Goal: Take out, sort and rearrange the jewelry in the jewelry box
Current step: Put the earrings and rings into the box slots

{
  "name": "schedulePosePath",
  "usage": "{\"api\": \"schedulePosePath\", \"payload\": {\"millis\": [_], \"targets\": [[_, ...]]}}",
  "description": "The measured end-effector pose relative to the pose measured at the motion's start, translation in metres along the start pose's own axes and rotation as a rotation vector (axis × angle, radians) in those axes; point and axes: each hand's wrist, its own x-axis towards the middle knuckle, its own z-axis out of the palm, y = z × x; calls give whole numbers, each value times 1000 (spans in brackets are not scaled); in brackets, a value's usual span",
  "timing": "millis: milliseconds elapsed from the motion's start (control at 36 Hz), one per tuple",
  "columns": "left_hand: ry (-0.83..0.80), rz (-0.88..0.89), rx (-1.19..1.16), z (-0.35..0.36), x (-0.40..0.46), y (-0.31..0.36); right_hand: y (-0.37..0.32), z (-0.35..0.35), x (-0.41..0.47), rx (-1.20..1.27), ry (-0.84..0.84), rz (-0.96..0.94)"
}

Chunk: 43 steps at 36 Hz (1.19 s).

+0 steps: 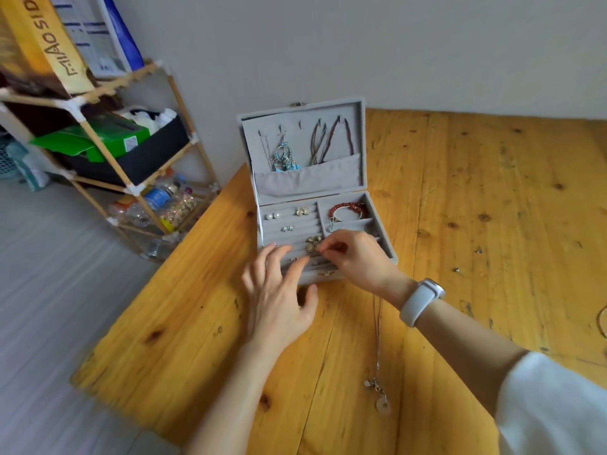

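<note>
A grey velvet jewelry box (pixel 328 178) stands open on the wooden table (pixel 460 224). Its raised lid holds hanging earrings (pixel 284 156) and dark necklaces (pixel 331 139). In the ring rows lie pearl studs (pixel 272 216), a small gold piece (pixel 301 211) and round gold earrings (pixel 312 243). A red bead bracelet (pixel 348 208) fills the back right compartment. My right hand (pixel 354 257) pinches one of the gold earrings over the rows. My left hand (pixel 279 290) rests with straight fingers on the box's front left edge.
A thin silver necklace with a pendant (pixel 379 385) lies on the table near me. Small earrings (pixel 458 270) sit loose to the right of the box. A bamboo shelf (pixel 108 152) with boxes and bottles stands left of the table.
</note>
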Motion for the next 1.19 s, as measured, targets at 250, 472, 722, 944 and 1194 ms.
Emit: {"api": "schedulePosePath", "payload": {"millis": [250,472,722,944,1194], "targets": [[-27,17,27,0,0,0,2,-3,12,-113,-181,-4],[-50,13,47,1,-1,0,-3,-6,18,-217,-292,43],[-32,25,48,2,0,0,-6,0,17,-254,-190,51],[-10,19,25,0,-1,2,-3,-5,-6,-305,-30,-93],[-14,59,11,1,-2,1,7,-3,-19,-447,-9,-237]]}}
